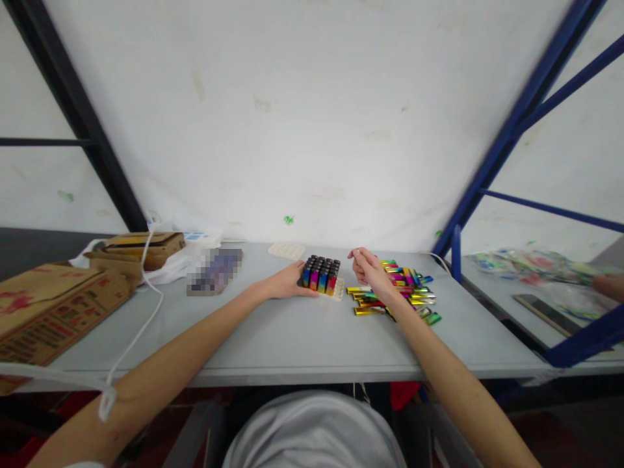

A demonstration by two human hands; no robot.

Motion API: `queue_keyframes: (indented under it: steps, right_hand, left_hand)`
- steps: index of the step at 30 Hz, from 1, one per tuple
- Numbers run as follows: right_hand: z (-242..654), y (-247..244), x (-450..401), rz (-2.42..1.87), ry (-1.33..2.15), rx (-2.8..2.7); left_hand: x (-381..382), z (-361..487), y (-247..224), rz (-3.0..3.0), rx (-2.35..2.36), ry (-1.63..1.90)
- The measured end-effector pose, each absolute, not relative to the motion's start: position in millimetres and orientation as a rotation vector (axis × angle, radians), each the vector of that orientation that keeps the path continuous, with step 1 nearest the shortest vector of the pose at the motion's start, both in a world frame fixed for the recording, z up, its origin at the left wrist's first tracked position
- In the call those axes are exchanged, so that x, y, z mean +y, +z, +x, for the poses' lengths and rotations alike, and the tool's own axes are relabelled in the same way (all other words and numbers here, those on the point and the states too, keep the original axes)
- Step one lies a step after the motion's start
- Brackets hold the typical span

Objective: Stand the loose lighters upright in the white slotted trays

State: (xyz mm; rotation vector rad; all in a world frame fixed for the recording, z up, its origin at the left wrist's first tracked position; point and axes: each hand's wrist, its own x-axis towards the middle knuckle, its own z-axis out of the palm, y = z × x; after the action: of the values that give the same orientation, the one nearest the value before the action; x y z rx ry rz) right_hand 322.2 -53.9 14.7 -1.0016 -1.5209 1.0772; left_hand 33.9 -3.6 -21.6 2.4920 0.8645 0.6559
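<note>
Left hand [286, 283] clasped the dark-topped pieces [320, 275], left side | right hand [365, 267] curled above the right-hand pile [419, 294], contents unclear | harder squeeze risked toppling tray [339, 289] rows!

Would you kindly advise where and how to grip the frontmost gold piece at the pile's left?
I'd pinch the gold piece by its left end, coming from the left: it is slim, and that end juts clear of the pile.

Free tabletop [302, 344] between the forearms [205, 341]; shiny pile [418, 296] in the way right, cardboard box [68, 312] left
</note>
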Motion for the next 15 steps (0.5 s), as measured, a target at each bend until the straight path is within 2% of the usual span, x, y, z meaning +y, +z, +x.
queue_keyframes:
  steps: [7, 15]
  right_hand:
    - [317.1, -4.5, -46.5, -1.178, 0.641, -1.691]
    - [316.4, -7.8, -41.9, -1.258, 0.576, -1.718]
  left_hand:
    - [-8.0, 32.5, -15.5, 2.487, 0.882, 0.656]
    - [-12.9, 33.1, -10.9, 2.485, 0.913, 0.648]
